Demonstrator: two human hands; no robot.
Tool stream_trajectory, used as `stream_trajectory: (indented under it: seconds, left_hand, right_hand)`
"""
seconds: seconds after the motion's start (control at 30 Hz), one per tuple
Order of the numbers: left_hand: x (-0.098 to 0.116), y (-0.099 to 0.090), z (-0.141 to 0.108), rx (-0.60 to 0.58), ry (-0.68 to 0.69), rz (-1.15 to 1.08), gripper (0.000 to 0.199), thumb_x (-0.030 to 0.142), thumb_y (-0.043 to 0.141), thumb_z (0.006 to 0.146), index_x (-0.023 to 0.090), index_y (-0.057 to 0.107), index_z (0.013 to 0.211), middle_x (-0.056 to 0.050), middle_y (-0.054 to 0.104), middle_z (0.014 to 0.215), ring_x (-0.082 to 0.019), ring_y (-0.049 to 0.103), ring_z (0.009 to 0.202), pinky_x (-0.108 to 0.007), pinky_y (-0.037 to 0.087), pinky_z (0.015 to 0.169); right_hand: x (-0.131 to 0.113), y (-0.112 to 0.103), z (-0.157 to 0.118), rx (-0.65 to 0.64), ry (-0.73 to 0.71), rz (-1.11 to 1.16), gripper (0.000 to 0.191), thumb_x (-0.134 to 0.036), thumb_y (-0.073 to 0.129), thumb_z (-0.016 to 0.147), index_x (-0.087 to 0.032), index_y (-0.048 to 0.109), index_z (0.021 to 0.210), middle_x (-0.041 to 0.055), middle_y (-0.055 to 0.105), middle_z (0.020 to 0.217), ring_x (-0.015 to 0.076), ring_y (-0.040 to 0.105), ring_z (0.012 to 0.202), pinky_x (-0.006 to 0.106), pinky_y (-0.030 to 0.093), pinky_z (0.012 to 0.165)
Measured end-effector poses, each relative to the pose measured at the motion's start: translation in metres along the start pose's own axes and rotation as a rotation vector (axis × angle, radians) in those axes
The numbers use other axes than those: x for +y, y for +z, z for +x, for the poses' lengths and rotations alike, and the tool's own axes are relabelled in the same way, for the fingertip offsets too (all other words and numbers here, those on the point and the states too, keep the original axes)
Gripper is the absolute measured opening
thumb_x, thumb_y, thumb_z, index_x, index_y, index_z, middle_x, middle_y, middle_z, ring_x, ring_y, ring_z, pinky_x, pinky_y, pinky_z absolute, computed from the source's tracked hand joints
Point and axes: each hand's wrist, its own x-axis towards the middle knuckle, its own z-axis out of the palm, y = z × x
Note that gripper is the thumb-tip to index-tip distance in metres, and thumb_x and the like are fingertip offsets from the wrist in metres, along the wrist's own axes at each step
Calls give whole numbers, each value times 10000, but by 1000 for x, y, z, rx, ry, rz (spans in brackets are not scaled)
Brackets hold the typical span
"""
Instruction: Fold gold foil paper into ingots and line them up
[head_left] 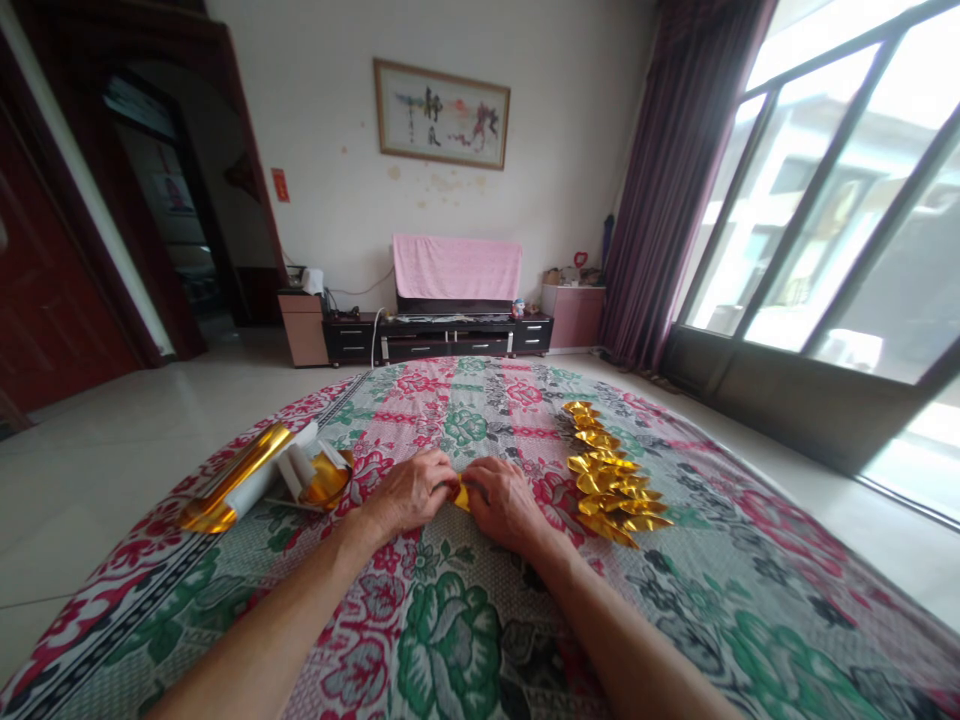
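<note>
Near the middle of the flowered tablecloth (450, 640), my left hand (414, 490) and my right hand (501, 497) meet over a small piece of gold paper (462, 494). Both hands are closed on it, one from each side, and the fingers cover most of the paper. To the right lie several folded gold paper pieces (611, 475), grouped in a long heap. On the left are a roll of gold paper (244, 475) and, beside it, some white and gold sheets (315, 474) that curl upward.
Beyond the round table stands a low black cabinet (420, 347) with a pink cloth (457, 266) above it. A framed picture (442, 113) hangs on the wall. Purple curtains (667, 170) and large windows are at right.
</note>
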Motion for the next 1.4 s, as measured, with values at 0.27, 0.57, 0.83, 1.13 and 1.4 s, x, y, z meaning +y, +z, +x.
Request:
stream_trajectory:
  seconds: [0.27, 0.57, 0.83, 1.13, 1.4]
  left_hand:
    - [3, 1, 0, -3, 1, -15, 145, 202, 524, 771, 210, 658, 827, -30, 603, 860, -155, 556, 846, -263, 448, 809]
    - [2, 2, 0, -11, 23, -23, 178, 230, 495, 821, 215, 637, 927, -43, 596, 939, -167, 546, 916, -280, 443, 851]
    - [1, 8, 2, 53, 4, 5, 248, 178, 422, 857, 208, 628, 994, -59, 590, 1002, -174, 536, 971, -300, 436, 894]
    - [3, 13, 4, 51, -1, -72, 253, 150, 415, 842, 206, 655, 903, -44, 615, 1015, -153, 575, 922, -271, 456, 866]
    - [-2, 10, 4, -9, 82, -87, 258, 164, 419, 845, 209, 670, 876, -40, 645, 923, -151, 587, 900, -259, 451, 849]
  right_hand:
    - [-2, 1, 1, 11, 16, -17, 212, -145, 489, 785, -201, 650, 911, 53, 607, 966, 172, 534, 920, 306, 377, 849]
    - [4, 1, 2, 11, 10, 37, 271, -100, 483, 745, -214, 654, 922, 43, 612, 948, 164, 541, 903, 284, 397, 827]
    - [5, 4, 2, 56, 58, 52, 365, -121, 499, 728, -200, 573, 1076, 66, 590, 1058, 186, 541, 953, 306, 396, 861]
    - [8, 6, 2, 56, 58, 67, 279, -108, 502, 721, -196, 588, 971, 58, 582, 1011, 185, 545, 943, 320, 404, 860]
    - [9, 0, 0, 50, -16, 107, 225, -106, 523, 713, -206, 639, 878, 51, 590, 1053, 173, 557, 965, 324, 417, 878]
